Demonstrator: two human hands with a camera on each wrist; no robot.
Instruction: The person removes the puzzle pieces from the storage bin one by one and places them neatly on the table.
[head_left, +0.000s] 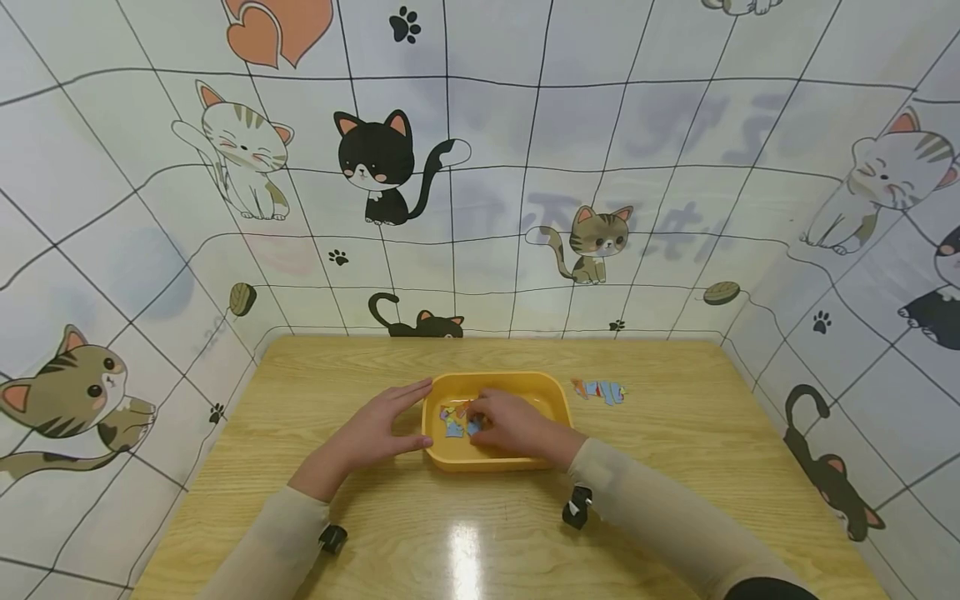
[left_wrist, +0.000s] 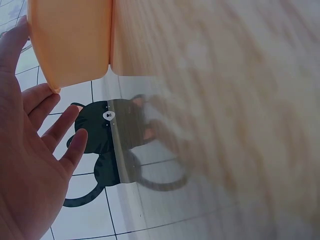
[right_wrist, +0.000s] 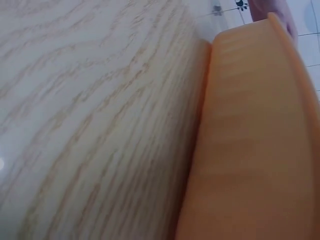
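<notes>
A yellow plastic tray [head_left: 491, 464] stands on the wooden table. Inside its left part lie small colourful jigsaw puzzle pieces [head_left: 453, 427], mostly blue with orange and yellow. My right hand [head_left: 513, 425] reaches over the near rim into the tray, and its curled fingers and thumb pinch a blue puzzle piece [head_left: 473, 427], partly hidden by the fingers. At the tray's left end my left hand [head_left: 372, 429] has its fingers spread and fairly straight, with fingertips touching the rim; the left wrist view shows this hand [left_wrist: 35, 150] beside the tray wall [left_wrist: 72, 45].
Several joined puzzle pieces [head_left: 600, 391] lie on the table to the right of the tray. A sheet printed with cats and grid lines [head_left: 495, 200] closes off the back and both sides. Tray wall [right_wrist: 255, 140] fills the right side of the right wrist view.
</notes>
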